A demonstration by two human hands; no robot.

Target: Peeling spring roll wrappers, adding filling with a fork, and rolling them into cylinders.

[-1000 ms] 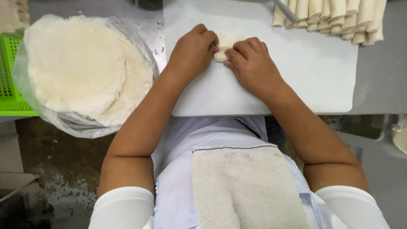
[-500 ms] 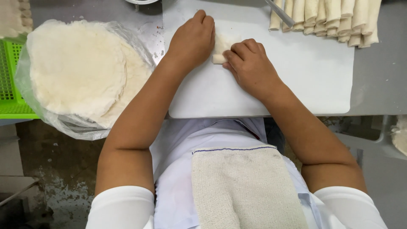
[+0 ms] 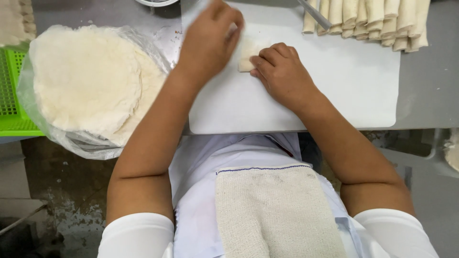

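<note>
Under your right hand (image 3: 282,71) fingers, pressed together, sits a half-rolled wrapper roll (image 3: 248,55); left hand (image 3: 208,40) blurred, fingers unclear. Finished rolls (image 3: 373,21) beyond fingertips; wrapper stack (image 3: 91,79) remains.

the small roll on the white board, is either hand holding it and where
The right hand pins the small roll against the white board, fingertips on its near right edge. The left hand is blurred above it; its contact cannot be told.
</note>
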